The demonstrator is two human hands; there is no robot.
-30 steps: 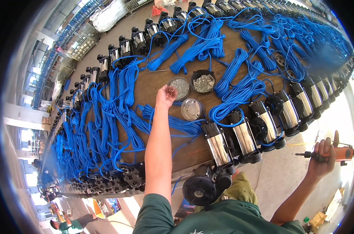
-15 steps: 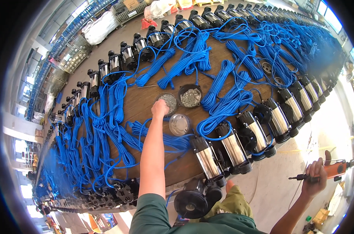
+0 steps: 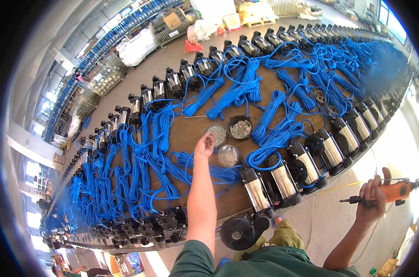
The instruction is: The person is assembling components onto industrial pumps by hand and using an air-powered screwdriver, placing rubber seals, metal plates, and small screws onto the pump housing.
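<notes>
My left hand (image 3: 205,145) is just off the near left rim of a round dish full of small grey metal parts (image 3: 218,135). Its fingers are curled together, and whatever they hold is too small to make out. Beside that dish stand a black bowl of larger silvery pieces (image 3: 240,128) and a round, clear-looking container (image 3: 228,157). Out to the right, away from the table, my right hand (image 3: 373,198) grips an orange power screwdriver (image 3: 395,191), its dark bit pointing left. Closest to my body is a pump with a steel barrel (image 3: 257,193) and a round black end (image 3: 237,233).
Coiled blue cables (image 3: 276,131) cover much of the brown tabletop (image 3: 191,131). Rows of steel-and-black pumps (image 3: 175,83) line the far and near edges. Wire cages (image 3: 107,74) and white sacks (image 3: 136,47) stand on the floor beyond.
My left hand has lifted back out of the dish of small parts toward me. The right hand still holds the screwdriver. The whole view has shifted, moving the table rightward and down.
</notes>
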